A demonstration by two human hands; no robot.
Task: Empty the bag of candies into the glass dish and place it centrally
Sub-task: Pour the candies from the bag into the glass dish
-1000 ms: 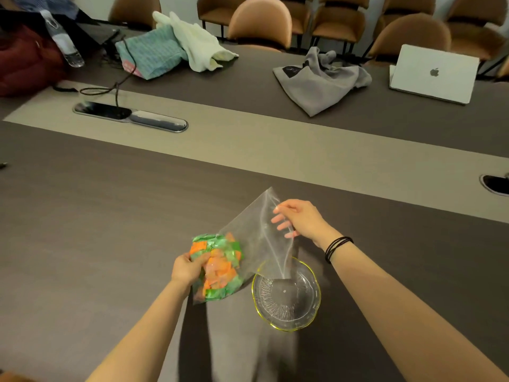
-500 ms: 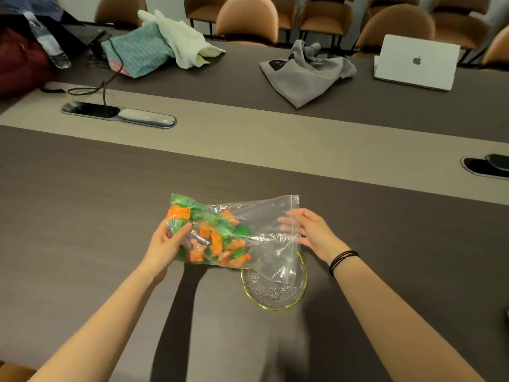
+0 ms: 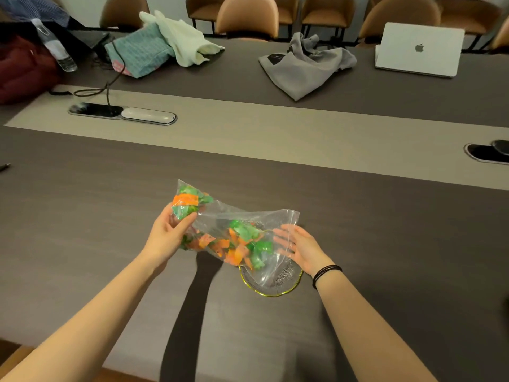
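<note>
A clear plastic bag (image 3: 220,219) of orange and green wrapped candies (image 3: 242,244) is held above the dark table, tilted down to the right. My left hand (image 3: 168,232) grips its raised closed end, where a few candies remain. My right hand (image 3: 300,248) holds the bag's open mouth, fingers spread against the plastic. Most candies have slid toward the mouth, over the glass dish (image 3: 271,282) with a yellow rim, which stands on the table beneath and is partly hidden by the bag.
A beige strip with a cable hatch (image 3: 122,114) runs across the table's middle; another hatch (image 3: 487,153) is at the right. At the far side lie a grey cloth (image 3: 303,64), a white laptop (image 3: 418,49), teal and cream fabrics (image 3: 165,48), a water bottle (image 3: 55,48) and chairs.
My left hand has lifted the bag's closed end, tipping the bag. The candies have slid down toward the open mouth over the dish. My right hand has stayed at the mouth.
</note>
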